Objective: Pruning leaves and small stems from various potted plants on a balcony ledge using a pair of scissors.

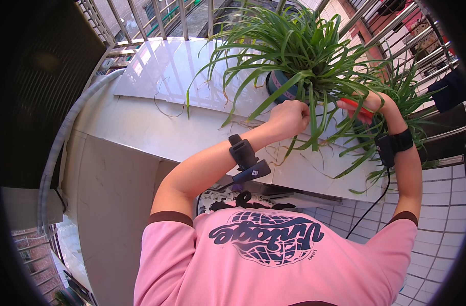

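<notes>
A leafy spider plant point(294, 42) grows in a blue-green pot point(281, 86) on a white tiled ledge point(148, 118). In front of the pot, my left hand point(290, 119) is curled with its fingertips pinched at a long leaf point(313, 118); the exact grip is partly hidden. To the right, my right hand point(367, 105) is closed around red-handled scissors point(354, 107). Their blades point left into the foliage at the plant's base and are mostly covered by leaves.
Dry leaf strands point(168, 111) lie about the ledge. A second spider plant point(405, 90) stands at the right in a dark pot point(365, 134). Metal railing bars point(160, 19) run behind. A wrapped hose point(68, 118) bends down on the left. A cable point(374, 202) hangs from my right wrist device.
</notes>
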A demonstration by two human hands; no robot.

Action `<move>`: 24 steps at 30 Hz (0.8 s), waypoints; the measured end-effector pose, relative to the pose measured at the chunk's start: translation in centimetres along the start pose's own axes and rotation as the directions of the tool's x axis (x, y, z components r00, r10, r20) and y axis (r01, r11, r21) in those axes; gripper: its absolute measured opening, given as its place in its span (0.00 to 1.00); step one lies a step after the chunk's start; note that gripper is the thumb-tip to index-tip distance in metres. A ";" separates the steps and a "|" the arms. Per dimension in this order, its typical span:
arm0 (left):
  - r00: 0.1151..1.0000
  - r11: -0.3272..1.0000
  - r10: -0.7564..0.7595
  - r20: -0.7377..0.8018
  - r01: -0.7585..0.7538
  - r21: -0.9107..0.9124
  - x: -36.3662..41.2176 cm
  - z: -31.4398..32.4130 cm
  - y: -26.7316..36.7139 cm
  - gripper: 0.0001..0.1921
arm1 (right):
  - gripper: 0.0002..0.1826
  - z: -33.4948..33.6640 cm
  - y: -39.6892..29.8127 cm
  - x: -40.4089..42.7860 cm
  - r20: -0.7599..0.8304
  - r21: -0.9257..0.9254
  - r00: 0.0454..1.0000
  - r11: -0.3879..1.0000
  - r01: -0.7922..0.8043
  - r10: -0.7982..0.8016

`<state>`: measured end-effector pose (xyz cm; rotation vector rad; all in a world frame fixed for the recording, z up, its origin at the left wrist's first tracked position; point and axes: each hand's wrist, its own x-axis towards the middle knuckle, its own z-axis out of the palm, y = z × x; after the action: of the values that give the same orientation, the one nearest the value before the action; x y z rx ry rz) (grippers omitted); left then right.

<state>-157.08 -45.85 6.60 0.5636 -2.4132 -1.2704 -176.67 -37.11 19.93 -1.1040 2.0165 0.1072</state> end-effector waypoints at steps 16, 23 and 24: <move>1.000 1.000 -0.006 -0.016 0.006 -0.011 -0.3 0.1 -0.1 0.07 | 0.30 0.9 -3.6 -1.5 -0.145 -0.365 0.989 0.930 -0.042 -0.012; 0.999 0.999 0.032 -0.002 -0.032 0.004 0.0 0.7 -0.1 0.10 | 0.29 0.6 -1.9 -0.6 -0.216 -0.404 0.974 0.914 -0.027 -0.066; 1.000 0.999 0.031 0.000 -0.031 0.008 -0.1 0.7 -0.2 0.10 | 0.28 0.6 -1.7 -0.3 -0.225 -0.466 0.959 0.883 0.049 -0.172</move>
<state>-157.34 -45.43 6.05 0.5260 -2.4191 -1.2485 -174.97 -37.69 20.20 -1.5999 2.2173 0.4157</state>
